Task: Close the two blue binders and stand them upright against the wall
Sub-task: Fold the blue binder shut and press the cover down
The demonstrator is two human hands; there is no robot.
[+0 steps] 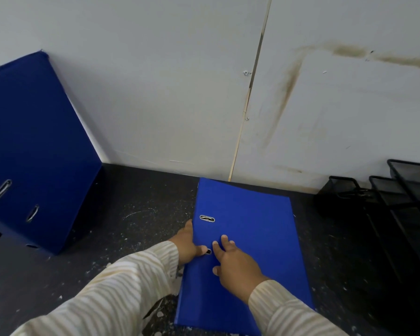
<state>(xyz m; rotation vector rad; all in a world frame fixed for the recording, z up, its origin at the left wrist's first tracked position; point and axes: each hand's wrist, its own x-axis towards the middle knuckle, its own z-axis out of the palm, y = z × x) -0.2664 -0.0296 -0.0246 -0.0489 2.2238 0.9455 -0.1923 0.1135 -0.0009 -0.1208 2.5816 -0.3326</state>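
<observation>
Two hands on closed binder point(250, 238); left binder point(32, 151) edge-cropped

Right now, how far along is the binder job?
Done: one dark blue lever-arch binder is closed and stands at the left, leaning on the white wall. In hand: the second blue binder is closed but flat on the dark speckled desk, both hands on it. Left: stand it up.

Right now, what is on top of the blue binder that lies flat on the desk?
On the flat binder the right hand presses its cover; the left hand holds its left edge. Whatever lies under those hands, and inside the binder, is hidden.
</observation>
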